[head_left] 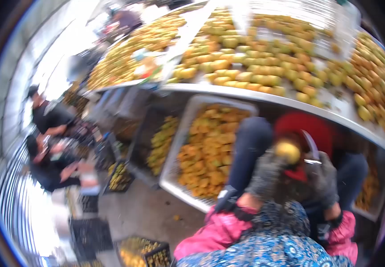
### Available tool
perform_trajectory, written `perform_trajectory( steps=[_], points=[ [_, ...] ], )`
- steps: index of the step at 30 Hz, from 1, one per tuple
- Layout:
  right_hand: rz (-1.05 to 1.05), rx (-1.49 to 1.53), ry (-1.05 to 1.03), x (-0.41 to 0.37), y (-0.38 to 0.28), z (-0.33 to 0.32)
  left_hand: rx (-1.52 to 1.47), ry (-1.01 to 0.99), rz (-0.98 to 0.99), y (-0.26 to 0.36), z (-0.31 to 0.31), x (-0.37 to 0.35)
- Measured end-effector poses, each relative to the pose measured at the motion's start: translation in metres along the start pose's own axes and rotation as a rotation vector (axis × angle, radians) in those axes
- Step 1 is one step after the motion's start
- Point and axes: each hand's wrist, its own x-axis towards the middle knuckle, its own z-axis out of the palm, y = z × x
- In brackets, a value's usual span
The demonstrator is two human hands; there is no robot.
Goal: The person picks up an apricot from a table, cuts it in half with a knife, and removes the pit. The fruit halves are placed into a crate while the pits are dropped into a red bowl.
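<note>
My left hand (266, 175), in a dark grey glove, is closed around a round yellow fruit (287, 152) above my lap. My right hand (325, 180), gloved too, grips a knife (310, 143) whose curved blade points up, just right of the fruit and apart from it. The knife's handle is mostly hidden in the glove. Behind both hands, between my knees, sits a red container (306, 122), partly covered by them. The exact kind of fruit is blurred.
A metal-edged table (246, 92) heaped with yellow-green fruit curves across the front. Below it stand a white crate (174, 155) of orange fruit and a dark crate (140, 147). More crates (156, 256) are on the floor. Two people (52, 115) are at the left.
</note>
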Motion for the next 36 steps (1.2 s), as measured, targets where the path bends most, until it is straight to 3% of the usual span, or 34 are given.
perform_trajectory(
  steps=[1,2,3,4,5,7,8,11,14,18,21,26,28,30,32,35,36],
  points=[
    [-0.127,-0.209,-0.012,-0.004,0.013,0.0,-0.162,0.023,-0.049,-0.01,-0.002,0.005],
    [-0.018,0.073,0.001,-0.012,0.014,0.002,-0.215,-0.04,0.02,-0.015,-0.002,0.006],
    [0.058,0.371,0.024,-0.015,0.013,0.007,-0.354,-0.11,-0.079,-0.024,-0.008,0.007],
    [0.057,0.263,0.059,-0.017,0.018,0.012,-0.368,-0.053,-0.062,-0.029,-0.001,0.008],
    [0.057,0.162,0.072,-0.018,0.02,0.013,-0.484,-0.116,-0.086,-0.035,0.002,0.009],
    [0.162,0.233,0.022,-0.023,0.011,0.011,-0.434,-0.013,-0.087,-0.028,0.023,0.004],
    [0.145,0.207,0.018,-0.025,0.014,0.012,-0.338,0.065,-0.179,-0.033,0.018,0.003],
    [0.145,0.151,0.064,-0.024,0.012,0.013,-0.553,-0.059,-0.196,-0.046,0.025,0.007],
    [0.074,0.147,0.094,-0.025,0.022,0.016,-0.536,-0.101,-0.189,-0.046,0.033,0.006],
    [0.161,0.164,0.025,-0.025,0.017,0.009,-0.499,-0.132,-0.158,-0.046,0.04,0.007],
    [0.172,0.295,-0.008,-0.026,0.019,0.008,-0.403,-0.096,-0.075,-0.041,0.048,0.006],
    [0.164,0.438,-0.101,-0.027,0.028,0.001,-0.412,-0.115,-0.097,-0.045,0.046,0.013],
    [0.167,0.448,-0.112,-0.026,0.029,-0.004,-0.289,-0.237,-0.058,-0.042,0.043,0.017],
    [0.169,0.458,-0.128,-0.025,0.031,-0.01,-0.268,-0.229,-0.059,-0.036,0.045,0.019],
    [-0.145,0.128,-0.186,-0.021,0.036,-0.021,-0.249,-0.22,-0.063,-0.031,0.045,0.021],
    [0.03,0.093,-0.261,-0.016,0.032,-0.041,-0.195,-0.254,-0.122,-0.027,0.036,0.027],
    [-0.085,0.039,-0.257,-0.014,0.039,-0.043,-0.071,-0.26,-0.106,-0.027,0.03,0.03]
  ],
)
